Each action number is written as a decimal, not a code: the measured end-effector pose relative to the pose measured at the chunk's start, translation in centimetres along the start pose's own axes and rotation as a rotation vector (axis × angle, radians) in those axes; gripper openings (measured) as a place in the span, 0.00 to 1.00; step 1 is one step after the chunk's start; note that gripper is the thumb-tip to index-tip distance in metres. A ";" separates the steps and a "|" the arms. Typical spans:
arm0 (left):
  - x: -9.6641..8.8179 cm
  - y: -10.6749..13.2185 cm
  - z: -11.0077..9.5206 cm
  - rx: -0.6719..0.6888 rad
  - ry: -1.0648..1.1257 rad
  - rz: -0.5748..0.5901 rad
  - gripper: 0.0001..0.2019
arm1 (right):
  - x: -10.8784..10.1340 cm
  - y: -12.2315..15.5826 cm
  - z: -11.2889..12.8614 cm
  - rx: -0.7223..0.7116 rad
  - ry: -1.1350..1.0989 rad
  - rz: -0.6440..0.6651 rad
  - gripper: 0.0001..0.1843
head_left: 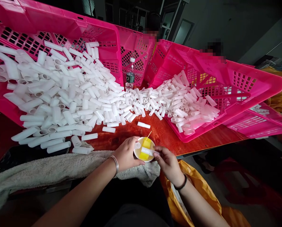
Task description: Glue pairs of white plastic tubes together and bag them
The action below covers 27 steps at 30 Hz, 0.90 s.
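Note:
At the table's front edge, a small white bowl (135, 153) holds yellow pieces (147, 143) and a thin stick (149, 135). My left hand (126, 154) curls against the bowl's left side, its fingers closed around a short white plastic tube (137, 145) whose open end faces the bowl. From the right, my right hand (167, 162) pinches another white plastic tube (147, 151) between thumb and fingers. That tube lies level over the bowl, across the yellow pieces; whether it touches them I cannot tell.
Loose white tubes (70, 91) spill from a tipped pink basket (60, 15) at left. Smaller white pieces (178, 107) pour from another pink basket (261, 85) at right. A water bottle (130, 74) stands between them. A grey towel (48, 168) lines the red table's (129, 134) edge; an orange sack (200, 186) is below.

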State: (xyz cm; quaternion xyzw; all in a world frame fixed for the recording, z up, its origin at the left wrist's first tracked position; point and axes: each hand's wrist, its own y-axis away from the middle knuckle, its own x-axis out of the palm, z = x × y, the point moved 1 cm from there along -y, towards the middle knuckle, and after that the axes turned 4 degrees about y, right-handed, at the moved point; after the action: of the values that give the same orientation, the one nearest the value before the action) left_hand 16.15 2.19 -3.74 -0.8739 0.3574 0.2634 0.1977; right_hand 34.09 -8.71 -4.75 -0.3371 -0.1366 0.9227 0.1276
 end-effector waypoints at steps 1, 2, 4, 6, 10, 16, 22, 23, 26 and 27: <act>0.0 0.0 0.0 0.006 -0.002 -0.002 0.40 | 0.0 0.0 0.0 -0.034 0.040 -0.017 0.08; 0.0 0.0 0.0 0.012 -0.004 -0.004 0.40 | 0.0 0.1 0.1 -0.099 0.096 -0.035 0.06; 0.0 0.0 0.0 0.015 -0.007 -0.012 0.39 | 0.1 0.1 0.3 -0.239 0.180 -0.068 0.06; 0.0 0.0 0.0 0.013 -0.004 -0.025 0.40 | 0.2 0.1 0.4 -0.266 0.161 -0.069 0.07; -0.1 0.1 -0.1 -0.001 0.016 -0.047 0.41 | 0.2 0.1 0.1 -0.101 -0.057 -0.017 0.15; -0.1 -0.1 0.1 0.014 -0.011 -0.036 0.41 | -0.6 0.2 -1.1 -0.479 0.275 -0.041 0.15; -2.2 0.1 -0.8 0.096 -0.160 -0.093 0.18 | -1.1 -0.6 0.5 -0.150 -0.155 -0.233 0.11; -2.7 0.1 -1.3 0.109 -0.192 -0.072 0.11 | -1.2 -0.8 1.3 -0.052 -0.260 -0.244 0.09; -4.0 0.2 -3.1 0.251 -0.343 -0.022 0.09 | -1.9 -1.5 3.6 0.156 -0.470 -0.153 0.09; -4.3 0.3 -3.8 0.302 -0.415 -0.027 0.10 | -2.2 -1.7 4.1 0.208 -0.506 -0.108 0.11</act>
State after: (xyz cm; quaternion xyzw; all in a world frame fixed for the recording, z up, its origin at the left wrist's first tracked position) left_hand 14.53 2.21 1.72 -0.7664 0.3328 0.3780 0.3987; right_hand 33.22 -8.55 0.14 -0.0733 -0.0863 0.9785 0.1723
